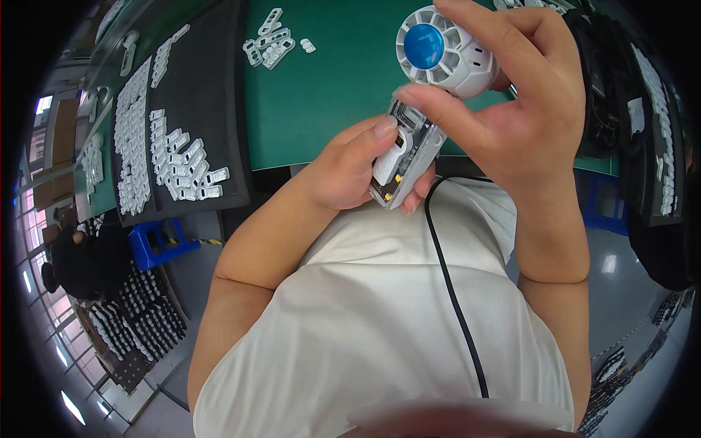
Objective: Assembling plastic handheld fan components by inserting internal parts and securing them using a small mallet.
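My left hand (pixel 343 164) is closed round a narrow transparent plastic housing (pixel 420 150), with a white oval insert and two small yellow spots near its lower end. It is held tilted at the table's near edge. In my right hand (pixel 529 117) is a white round device (pixel 478 73) with a ribbed open rim and a shiny blue dome in its middle. Thumb and fingers grip it from the right, just above the upper end of the housing. Whether the two pieces touch, I cannot tell.
On the green table (pixel 328 102) lies a small pile of white oval parts (pixel 270 42). A black tray (pixel 212 80) at left bears rows of white parts. Another rack (pixel 661 146) stands at right. A black cable (pixel 451 285) hangs over my lap. A blue stool (pixel 157 244) is at lower left.
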A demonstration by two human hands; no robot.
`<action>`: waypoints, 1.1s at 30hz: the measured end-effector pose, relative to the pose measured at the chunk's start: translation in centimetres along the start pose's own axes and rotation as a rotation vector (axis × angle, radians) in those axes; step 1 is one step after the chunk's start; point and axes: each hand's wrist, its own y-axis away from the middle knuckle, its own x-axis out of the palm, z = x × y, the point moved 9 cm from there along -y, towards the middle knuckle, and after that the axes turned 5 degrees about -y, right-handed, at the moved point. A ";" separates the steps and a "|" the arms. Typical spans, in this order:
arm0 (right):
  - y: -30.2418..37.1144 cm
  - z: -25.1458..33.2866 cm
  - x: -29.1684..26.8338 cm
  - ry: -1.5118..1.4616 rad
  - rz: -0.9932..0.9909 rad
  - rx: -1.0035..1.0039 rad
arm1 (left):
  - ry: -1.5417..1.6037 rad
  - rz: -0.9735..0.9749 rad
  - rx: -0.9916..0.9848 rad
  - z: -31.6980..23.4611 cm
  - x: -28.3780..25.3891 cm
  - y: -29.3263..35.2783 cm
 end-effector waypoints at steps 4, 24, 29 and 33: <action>0.4 0.3 -0.1 0.059 0.002 -0.039 | -0.147 -0.027 -0.003 -0.5 0.1 -0.2; -7.5 -20.1 -4.0 0.148 0.072 0.350 | -1.741 -0.317 0.306 -6.0 0.9 0.4; -17.5 -41.5 -2.3 0.542 0.234 0.435 | -1.857 -0.352 0.324 -5.9 0.1 -0.7; -19.3 -52.7 2.9 0.825 0.645 0.733 | -1.868 -0.398 0.236 -5.6 -0.6 -1.0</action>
